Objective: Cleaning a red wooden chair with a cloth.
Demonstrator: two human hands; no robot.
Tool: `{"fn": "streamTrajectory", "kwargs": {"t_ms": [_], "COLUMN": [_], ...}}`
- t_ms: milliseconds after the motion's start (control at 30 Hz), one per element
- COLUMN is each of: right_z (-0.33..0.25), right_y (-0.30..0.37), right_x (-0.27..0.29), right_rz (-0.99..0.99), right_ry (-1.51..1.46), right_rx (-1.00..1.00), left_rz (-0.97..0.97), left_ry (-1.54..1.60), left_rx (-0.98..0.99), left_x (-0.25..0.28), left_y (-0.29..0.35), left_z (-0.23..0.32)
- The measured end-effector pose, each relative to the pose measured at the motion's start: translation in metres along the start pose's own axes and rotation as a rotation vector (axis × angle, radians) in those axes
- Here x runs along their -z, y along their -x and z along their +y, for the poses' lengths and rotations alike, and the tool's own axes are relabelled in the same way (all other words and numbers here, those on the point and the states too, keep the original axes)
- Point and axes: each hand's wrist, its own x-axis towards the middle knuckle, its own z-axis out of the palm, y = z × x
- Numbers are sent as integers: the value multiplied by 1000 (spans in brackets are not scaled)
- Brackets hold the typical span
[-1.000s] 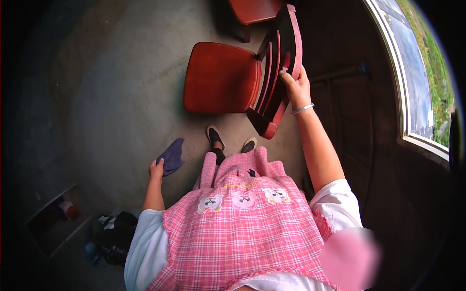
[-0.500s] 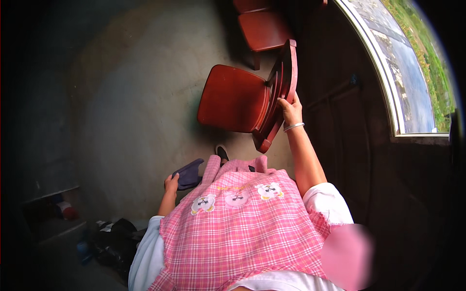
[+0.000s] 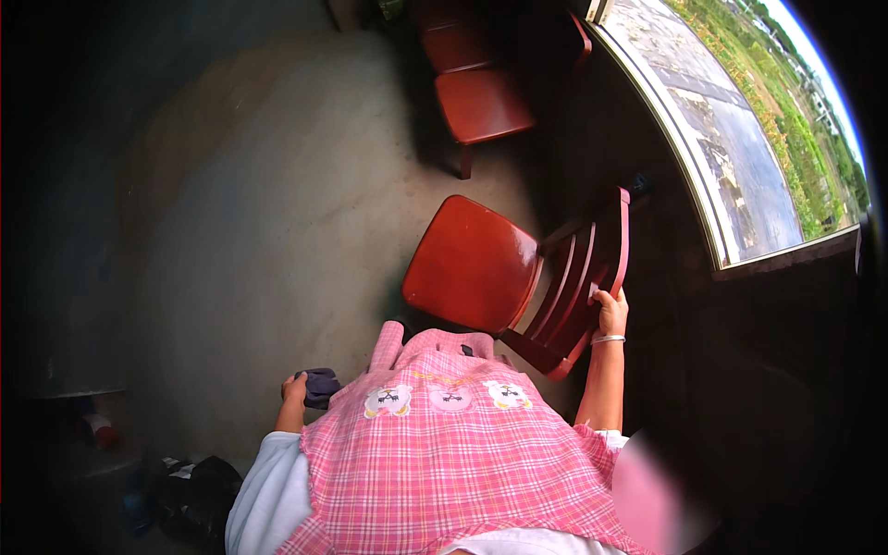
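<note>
The right grip (image 3: 610, 316) is clasped round the top rail (image 3: 623, 236) of the chair (image 3: 472, 264), thumb toward the seat side. The left grip (image 3: 293, 389) is clenched on a bunched dark cloth (image 3: 320, 388), held beside the apron (image 3: 453, 462) and well apart from the chair. The chair is just in front of the person, seat up, its back turned to the right; its legs are hidden, so whether they all meet the floor (image 3: 268, 231) I cannot tell.

Managing the chair one-handed looks like the work of this moment. The hold is near the middle of the rail, a sound place: grasping either end would let the seat swing more easily. A firm wrist and even pressure should stop the back twisting. Its near corner lies close to the apron, so a little room there would help. The second chair (image 3: 483, 104) sits beyond, so mind that gap in any turn. The cloth is best gathered tight, clear of the seat.
</note>
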Motion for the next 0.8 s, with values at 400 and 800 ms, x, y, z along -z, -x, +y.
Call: {"fn": "streamTrajectory", "kwargs": {"t_ms": [400,800], "right_z": [21,2], "right_y": [14,53], "right_x": [-38,-43], "right_rz": [144,695], "right_ry": [38,1125], "right_rx": [46,8], "left_rz": [-86,-71], "left_ry": [55,239], "left_rx": [-333,-581], "left_x": [2,39], "left_y": [-152,-244], "left_z": [154,208]}}
